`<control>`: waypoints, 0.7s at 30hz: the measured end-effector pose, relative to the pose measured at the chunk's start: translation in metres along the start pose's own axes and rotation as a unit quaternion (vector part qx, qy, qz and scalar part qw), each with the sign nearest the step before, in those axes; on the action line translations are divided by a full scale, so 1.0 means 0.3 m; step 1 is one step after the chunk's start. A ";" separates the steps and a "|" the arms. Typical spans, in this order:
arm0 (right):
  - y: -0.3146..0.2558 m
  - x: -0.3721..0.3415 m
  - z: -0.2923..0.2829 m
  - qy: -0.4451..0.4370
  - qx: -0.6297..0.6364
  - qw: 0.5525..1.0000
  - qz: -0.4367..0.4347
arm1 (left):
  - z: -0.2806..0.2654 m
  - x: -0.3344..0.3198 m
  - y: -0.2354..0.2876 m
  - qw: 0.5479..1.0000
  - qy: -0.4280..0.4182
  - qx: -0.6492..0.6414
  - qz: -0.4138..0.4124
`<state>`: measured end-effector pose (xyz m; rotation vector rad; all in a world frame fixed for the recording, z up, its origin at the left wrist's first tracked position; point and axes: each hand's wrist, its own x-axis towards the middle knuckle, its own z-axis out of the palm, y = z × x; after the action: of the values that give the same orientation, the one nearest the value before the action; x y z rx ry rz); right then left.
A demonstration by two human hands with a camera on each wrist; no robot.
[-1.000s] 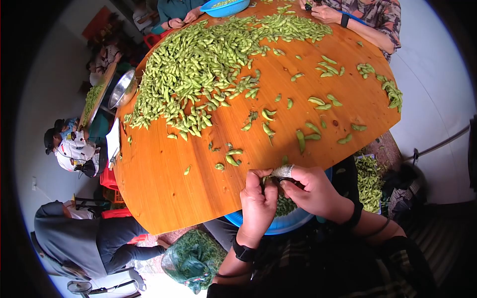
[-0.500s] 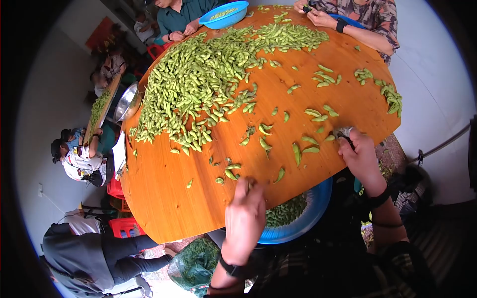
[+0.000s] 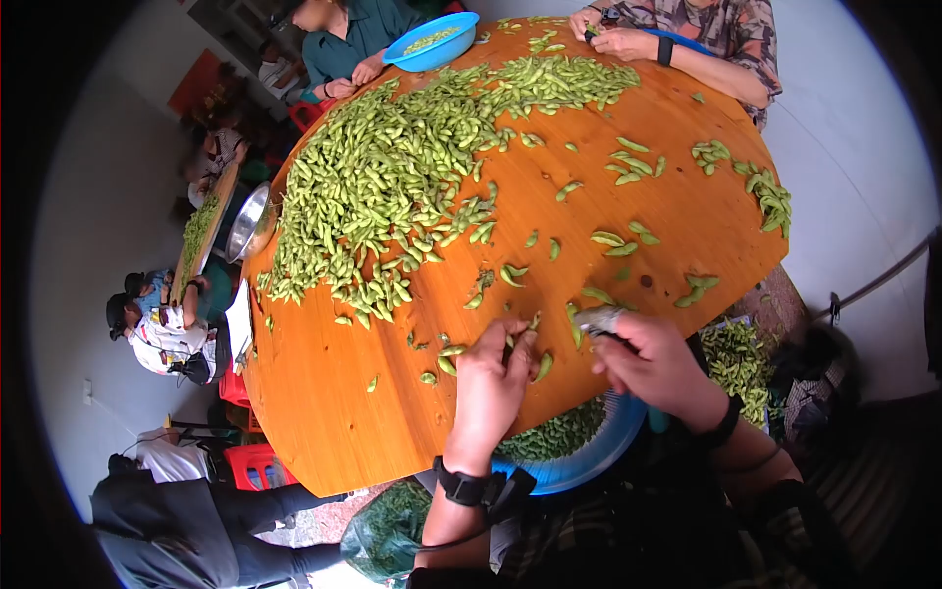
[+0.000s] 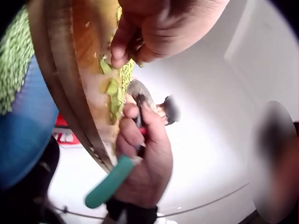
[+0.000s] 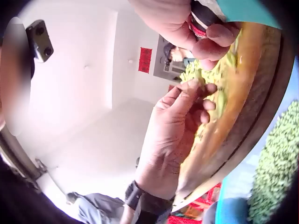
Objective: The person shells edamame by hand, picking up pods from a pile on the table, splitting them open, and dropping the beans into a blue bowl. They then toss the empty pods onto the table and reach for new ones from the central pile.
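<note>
Red wall sheet (image 5: 145, 60): upper middle, right wrist view; too blurry to read
Other words: can't read any

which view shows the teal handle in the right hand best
Left wrist: the teal handle juts clear of the right hand, its rounded end visible. Head shows only a small bit by that hand; right wrist shows it large but cut by the picture's top edge.

Green pods (image 4: 114, 95) lie along the wooden table (image 4: 88, 28); above them the left hand (image 4: 168, 28) brings thumb and finger together, perhaps round another pod, though its hold is poorly seen; below, the right hand (image 4: 149, 154) grips a teal-handled tool (image 4: 110, 184); at the left edge, a blue basin (image 4: 23, 144) contains green beans (image 4: 14, 60).
</note>
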<state>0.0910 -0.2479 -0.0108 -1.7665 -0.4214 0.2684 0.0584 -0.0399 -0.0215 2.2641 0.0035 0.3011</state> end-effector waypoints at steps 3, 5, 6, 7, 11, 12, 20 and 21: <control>-0.004 0.025 0.064 -0.092 0.146 0.983 0.067 | 0.014 -0.056 0.011 0.954 -0.037 -0.266 -0.136; -0.023 0.027 0.086 -0.105 0.152 0.979 0.087 | 0.035 -0.085 -0.012 0.929 0.017 -0.353 -0.106; -0.020 0.026 0.096 -0.111 0.162 0.976 0.089 | 0.034 -0.096 -0.010 0.929 0.025 -0.351 -0.112; -0.018 0.024 0.104 -0.118 0.172 0.974 0.091 | 0.039 -0.107 -0.015 0.929 0.026 -0.352 -0.114; -0.020 0.022 0.120 -0.127 0.168 0.971 0.118 | 0.049 -0.132 -0.025 0.970 0.059 -0.228 -0.059; -0.024 0.023 0.122 -0.126 0.164 0.971 0.119 | 0.047 -0.130 -0.021 0.989 0.078 -0.129 -0.003; -0.025 0.010 0.150 -0.102 0.188 0.969 0.124 | 0.049 -0.148 -0.020 0.992 0.108 -0.011 0.061; -0.022 0.007 0.155 -0.102 0.187 0.969 0.126 | 0.048 -0.149 -0.022 0.992 0.109 -0.013 0.059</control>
<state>0.0735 -0.2046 -0.0153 -1.4228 -0.2695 0.6704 0.0187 -0.0508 -0.0451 2.1992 -0.0212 0.6066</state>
